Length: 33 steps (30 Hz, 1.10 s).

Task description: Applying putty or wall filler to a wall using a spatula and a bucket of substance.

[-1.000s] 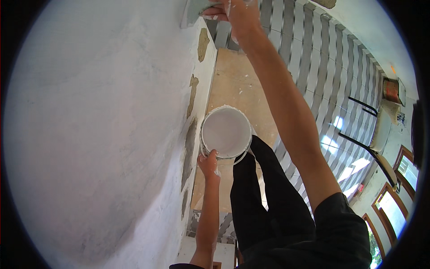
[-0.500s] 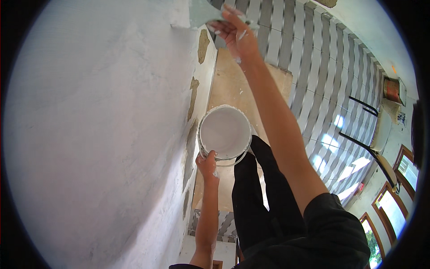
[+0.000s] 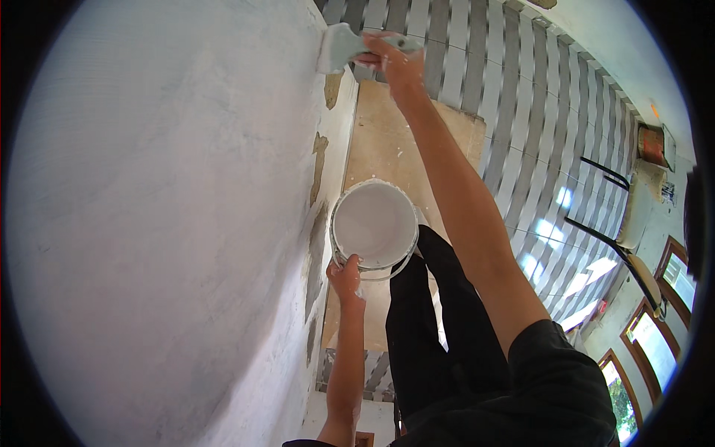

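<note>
A white bucket hangs in front of my legs, and its inside looks white. My left hand is closed on the near left side of its rim, thumb over the edge. Out at the far end of my stretched arm, my right hand grips the handle of a wide, pale grey-green paintbrush. The white-coated tip of the brush is at the edge of the whitish wall; whether it touches I cannot tell. White smears mark both hands.
Bare brown patches run along the wall's edge. Below the bucket lies a tan board with white specks, on a grey-and-white striped tiled floor. A chair and wood-framed windows are at the right.
My right hand has drawn the paintbrush nearer and off the wall's face to its edge. My left hand and the bucket have hardly moved.
</note>
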Motion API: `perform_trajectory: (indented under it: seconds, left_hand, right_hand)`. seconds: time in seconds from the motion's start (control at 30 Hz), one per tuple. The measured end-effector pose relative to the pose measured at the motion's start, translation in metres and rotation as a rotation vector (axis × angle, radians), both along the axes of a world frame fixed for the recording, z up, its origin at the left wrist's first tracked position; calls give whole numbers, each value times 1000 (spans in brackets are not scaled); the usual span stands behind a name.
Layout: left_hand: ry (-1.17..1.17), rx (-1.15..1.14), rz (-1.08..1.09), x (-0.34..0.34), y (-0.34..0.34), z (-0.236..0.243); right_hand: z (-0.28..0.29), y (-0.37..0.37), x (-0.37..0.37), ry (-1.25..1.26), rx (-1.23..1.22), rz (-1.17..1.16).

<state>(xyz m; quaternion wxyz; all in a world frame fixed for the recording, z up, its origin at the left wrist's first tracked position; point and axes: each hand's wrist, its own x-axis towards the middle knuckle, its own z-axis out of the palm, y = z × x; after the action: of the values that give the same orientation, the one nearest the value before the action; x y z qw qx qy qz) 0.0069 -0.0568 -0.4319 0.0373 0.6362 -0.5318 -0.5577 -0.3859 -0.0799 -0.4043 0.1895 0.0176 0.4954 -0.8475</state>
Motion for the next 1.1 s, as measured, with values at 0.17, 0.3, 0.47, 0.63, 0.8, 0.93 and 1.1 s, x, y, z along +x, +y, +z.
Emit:
perform_trajectory:
  seconds: [0.17, 0.3, 0.47, 0.63, 0.8, 0.93, 1.1]
  left_hand:
    - [50, -55, -19, 6, 1, -8]
    - [63, -83, -54, 1, 2, -6]
    - [35, 11, 54, -7, -1, 8]
    - [13, -57, -27, 10, -6, -1]
    - [-4, 22, 36, 0, -4, 13]
    - [59, 22, 78, 3, -2, 10]
    - [40, -1, 40, 13, -4, 6]
  right_hand:
    - [57, -6, 6, 136, 47, 52]
    - [67, 11, -1, 111, -157, 214]
    - [69, 9, 2, 205, -601, 185]
    - [25, -6, 15, -36, -565, 68]
    - [-63, 5, 23, -265, -308, 9]
    - [-80, 14, 16, -239, -164, 55]
    - [-27, 1, 8, -70, 64, 36]
